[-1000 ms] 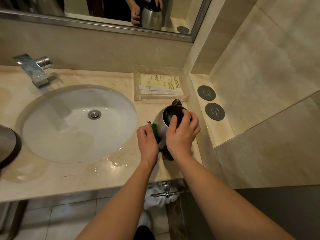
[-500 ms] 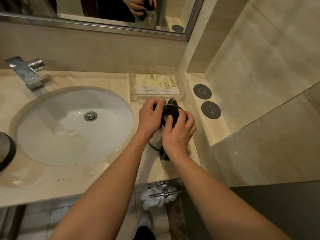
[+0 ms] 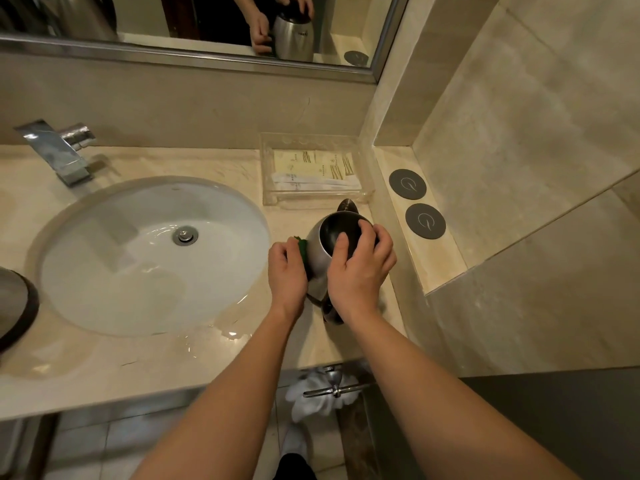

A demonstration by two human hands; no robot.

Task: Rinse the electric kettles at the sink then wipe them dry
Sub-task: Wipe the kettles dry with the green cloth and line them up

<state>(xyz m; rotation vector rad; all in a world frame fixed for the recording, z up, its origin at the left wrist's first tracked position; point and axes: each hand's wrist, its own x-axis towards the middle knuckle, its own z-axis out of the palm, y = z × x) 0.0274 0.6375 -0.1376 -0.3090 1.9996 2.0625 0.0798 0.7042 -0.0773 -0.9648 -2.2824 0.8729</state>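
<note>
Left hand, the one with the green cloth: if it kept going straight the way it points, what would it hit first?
Past the cloth it holds against the kettle, the left hand points up the counter toward the clear tray, probably the first thing met, though depth is unclear.

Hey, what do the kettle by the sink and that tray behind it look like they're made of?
The kettle looks like brushed stainless steel: grey, with soft reflections; its lid looks like dark plastic. The tray seems to be clear acrylic or glass; the counter shows through its walls.

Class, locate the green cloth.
Head view: green cloth is pressed by the left hand against the kettle, right of the sink.
</note>
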